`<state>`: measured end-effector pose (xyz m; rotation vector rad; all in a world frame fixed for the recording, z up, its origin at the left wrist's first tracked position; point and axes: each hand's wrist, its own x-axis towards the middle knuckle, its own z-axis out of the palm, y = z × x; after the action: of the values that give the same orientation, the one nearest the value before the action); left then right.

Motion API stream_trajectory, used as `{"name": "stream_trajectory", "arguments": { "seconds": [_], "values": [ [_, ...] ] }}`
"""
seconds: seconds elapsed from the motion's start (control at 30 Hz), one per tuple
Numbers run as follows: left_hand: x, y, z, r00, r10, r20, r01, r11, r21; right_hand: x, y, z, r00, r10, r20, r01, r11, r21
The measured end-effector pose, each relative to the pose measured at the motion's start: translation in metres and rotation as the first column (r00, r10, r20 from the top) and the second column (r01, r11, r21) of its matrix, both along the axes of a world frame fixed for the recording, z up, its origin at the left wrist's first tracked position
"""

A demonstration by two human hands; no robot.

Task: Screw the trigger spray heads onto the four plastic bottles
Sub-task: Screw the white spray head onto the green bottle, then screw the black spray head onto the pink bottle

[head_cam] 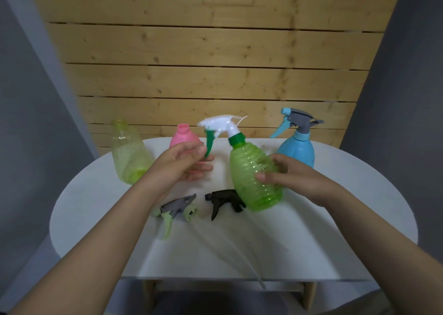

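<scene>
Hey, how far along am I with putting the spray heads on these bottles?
Done: the blue bottle wears its head. In hand: the right hand holds the green bottle, head seated; the left hand is near its trigger. Left: the yellow bottle and pink bottle stand open; two loose heads lie on the table.

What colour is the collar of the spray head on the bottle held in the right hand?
Dark green collar, under a white head, seen in the head view.

A white rounded tabletop [311, 242] is holding everything. A yellow-green bottle [129, 154] is standing near its far left edge, and a pink bottle [183, 137] beside it. A blue bottle [298, 150] with a sprayer on top is standing by the far right edge. A pale green and grey spray head [175, 210] and a black spray head [223, 202] are lying side by side in the middle.
</scene>
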<state>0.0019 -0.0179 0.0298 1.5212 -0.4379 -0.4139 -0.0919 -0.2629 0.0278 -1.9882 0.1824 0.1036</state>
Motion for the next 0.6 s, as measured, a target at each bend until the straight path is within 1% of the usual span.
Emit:
{"name": "stream_trajectory", "arguments": {
  "seconds": [0.1,0.17,0.27,0.37,0.47,0.6],
  "values": [
    [0.003,-0.003,-0.007,0.998,0.048,-0.029,-0.047,0.999,0.027,0.019,0.012,-0.012,0.979,-0.175,0.107,0.175,0.985,0.009],
    [0.005,-0.007,-0.015,0.998,0.059,-0.014,-0.057,0.993,0.104,0.033,0.018,-0.019,0.967,-0.205,0.150,0.205,0.979,0.016],
    [0.008,-0.013,-0.028,0.995,0.096,-0.011,-0.092,0.980,0.176,0.049,0.022,-0.029,0.972,-0.166,0.165,0.162,0.986,0.038],
    [0.011,-0.015,-0.035,0.992,0.125,-0.009,-0.120,0.972,0.202,0.060,0.023,-0.043,0.982,-0.122,0.144,0.123,0.992,0.001],
    [0.013,-0.015,-0.041,0.993,0.120,-0.015,-0.112,0.962,0.248,0.067,0.019,-0.052,0.988,-0.108,0.112,0.108,0.994,0.002],
    [0.012,-0.017,-0.048,0.994,0.102,-0.030,-0.091,0.958,0.271,0.066,0.013,-0.055,0.993,-0.078,0.084,0.080,0.997,-0.015]
  ]
}}
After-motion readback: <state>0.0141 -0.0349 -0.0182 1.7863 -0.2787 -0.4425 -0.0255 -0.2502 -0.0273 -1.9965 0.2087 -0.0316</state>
